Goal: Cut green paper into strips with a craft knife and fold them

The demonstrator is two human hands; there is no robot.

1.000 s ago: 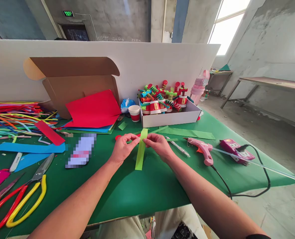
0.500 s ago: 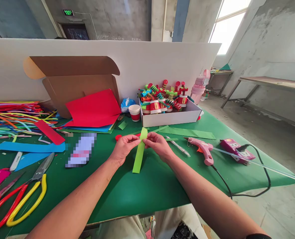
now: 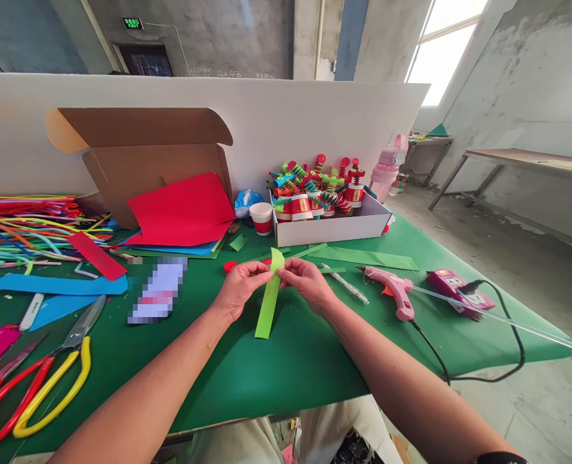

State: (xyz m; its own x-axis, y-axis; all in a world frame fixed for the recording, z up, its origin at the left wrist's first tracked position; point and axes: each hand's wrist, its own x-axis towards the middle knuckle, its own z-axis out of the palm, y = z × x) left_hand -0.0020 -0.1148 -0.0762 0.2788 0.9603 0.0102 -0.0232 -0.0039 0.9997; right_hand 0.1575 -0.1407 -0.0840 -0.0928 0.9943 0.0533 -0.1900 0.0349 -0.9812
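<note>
A light green paper strip [image 3: 268, 312] is held upright-slanted over the middle of the green table, its lower end toward me. My left hand [image 3: 238, 287] pinches its left edge near the top between thumb and fingers. From the other side my right hand [image 3: 308, 282] pinches the right edge at about the same height. The strip's top end curls slightly above the fingertips. Behind the hands lie a darker green paper strip [image 3: 368, 257] and a small red round piece [image 3: 229, 266]. Just right of my right hand is a white pen-like stick [image 3: 348, 287].
A pink glue gun [image 3: 390, 290] with its cord lies at right beside a purple power box [image 3: 460, 294]. Scissors [image 3: 68, 361], blue paper strips [image 3: 64, 285] and pipe cleaners [image 3: 25, 232] lie left. At the back stand paper cups [image 3: 261, 219] and a white box [image 3: 334, 230] of finished-looking cup figures.
The lower end of the green paper strip has swung slightly left and toward me. Both hands keep their pinch in nearly the same place.
</note>
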